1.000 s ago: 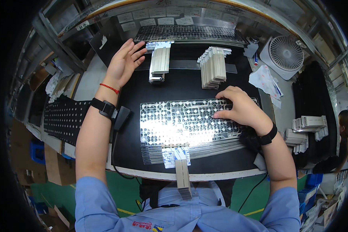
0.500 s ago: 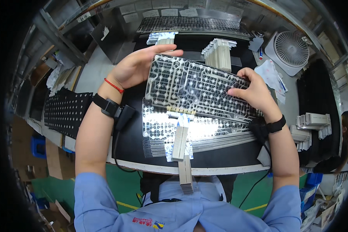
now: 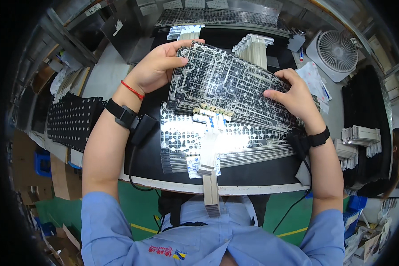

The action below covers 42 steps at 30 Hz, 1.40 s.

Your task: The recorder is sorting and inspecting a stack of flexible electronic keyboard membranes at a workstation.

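Between my hands, above the table, I hold a few keyboard membrane sheets (image 3: pixel 235 84), clear with dark dots and silvery traces, slightly fanned and tilted down to the right. At their upper left corner my left hand (image 3: pixel 162 66) is closed, thumb over the edge. My right hand (image 3: pixel 295 99) grips their right side, thumb on top and fingers at the far edge. Beneath lies a fanned stack of similar sheets (image 3: pixel 175 139), partly washed out by glare. Pale tail strips (image 3: pixel 211 190) run from the sheets past the table's front edge.
Another stack of sheets (image 3: pixel 221 18) lies at the back, near a bundle of pale strips (image 3: pixel 255 51). A white fan (image 3: pixel 337 51) stands at the back right. Black dotted sheets (image 3: pixel 73 124) lie on the left; more pale strips (image 3: pixel 361 137) are on the right. Cables hang from both wrist straps.
The held sheets have moved up and fanned, with another layer now showing at their left end. My left thumb has come down over their corner. My right hand stays on the right side.
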{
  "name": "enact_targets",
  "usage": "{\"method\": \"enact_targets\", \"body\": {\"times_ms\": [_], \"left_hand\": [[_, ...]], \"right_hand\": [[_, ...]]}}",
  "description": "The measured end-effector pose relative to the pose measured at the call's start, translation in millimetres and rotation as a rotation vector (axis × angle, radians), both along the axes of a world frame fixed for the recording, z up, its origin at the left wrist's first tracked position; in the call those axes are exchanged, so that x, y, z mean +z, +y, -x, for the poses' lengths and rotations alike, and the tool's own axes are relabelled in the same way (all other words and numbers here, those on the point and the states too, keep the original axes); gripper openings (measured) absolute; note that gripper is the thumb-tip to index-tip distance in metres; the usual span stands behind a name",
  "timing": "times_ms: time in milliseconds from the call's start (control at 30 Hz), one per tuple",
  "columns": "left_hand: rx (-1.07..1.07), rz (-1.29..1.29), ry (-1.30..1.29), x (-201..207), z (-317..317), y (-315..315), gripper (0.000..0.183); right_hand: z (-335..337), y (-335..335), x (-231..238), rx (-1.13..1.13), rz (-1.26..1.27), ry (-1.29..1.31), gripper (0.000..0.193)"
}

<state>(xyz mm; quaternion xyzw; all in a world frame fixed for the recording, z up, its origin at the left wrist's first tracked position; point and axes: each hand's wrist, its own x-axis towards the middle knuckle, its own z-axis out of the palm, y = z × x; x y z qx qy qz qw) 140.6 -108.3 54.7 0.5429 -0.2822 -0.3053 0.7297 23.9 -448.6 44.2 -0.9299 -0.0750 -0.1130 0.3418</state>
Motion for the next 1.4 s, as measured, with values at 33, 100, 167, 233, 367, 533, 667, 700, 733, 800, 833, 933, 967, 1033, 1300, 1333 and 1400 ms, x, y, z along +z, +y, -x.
{"method": "enact_targets", "body": {"times_ms": [33, 100, 167, 233, 367, 533, 667, 700, 733, 800, 833, 933, 967, 1033, 1300, 1333, 1400], "left_hand": [[0.012, -0.012, -0.020, -2, 0, 0, 0.052], [0.016, -0.049, -0.007, -5, -3, 0, 0.049], [0.020, -0.042, -0.003, -5, -4, -2, 0.047], [0.035, -0.039, 0.006, -7, -5, -3, 0.049], [0.005, -0.037, -0.115, -6, -3, 2, 0.057], [0.084, -0.108, -0.142, -11, -4, 1, 0.055], [0.011, -0.044, -0.143, -6, -2, 2, 0.054], [0.016, -0.051, -0.150, -6, -2, 2, 0.053], [0.020, -0.057, -0.158, -5, -1, 1, 0.053], [-0.004, -0.023, -0.098, -5, -4, 1, 0.053], [-0.016, -0.006, -0.068, -6, -5, 2, 0.053], [0.029, -0.014, -0.060, -8, -5, 2, 0.054], [0.017, -0.006, -0.068, -7, -5, 3, 0.055], [-0.007, 0.009, -0.084, -1, -5, 5, 0.057], [0.074, -0.067, -0.177, -1, -3, 4, 0.058], [0.068, -0.062, -0.168, -1, -3, 5, 0.057], [0.055, -0.051, -0.148, -1, -5, 7, 0.056]], "right_hand": [[0, -1, 0, 0.007, -0.005, -0.003, 0.050], [-2, -3, -3, 0.031, -0.050, 0.000, 0.048], [-2, -2, -3, -0.008, -0.100, 0.040, 0.052], [-3, -2, -6, -0.022, -0.069, 0.007, 0.057], [-1, -2, -6, -0.024, 0.036, -0.049, 0.063], [-3, -1, -5, -0.054, 0.000, 0.003, 0.063], [-3, -4, -5, -0.061, -0.003, 0.006, 0.059], [-4, -5, -4, -0.063, -0.030, 0.024, 0.058], [-4, -6, -4, -0.066, -0.056, 0.042, 0.058], [-4, -7, -3, -0.063, -0.086, 0.069, 0.057], [-4, -7, -1, -0.056, -0.091, 0.076, 0.058], [-6, -8, -7, -0.035, -0.182, 0.062, 0.060], [-6, -8, -8, -0.028, -0.221, 0.051, 0.062], [-3, -4, -6, -0.030, -0.189, -0.018, 0.064], [-2, -8, 0, -0.127, -0.039, 0.000, 0.071], [-2, -7, 0, -0.132, -0.037, 0.004, 0.070], [-2, -7, 1, -0.143, -0.030, 0.016, 0.070]]}}
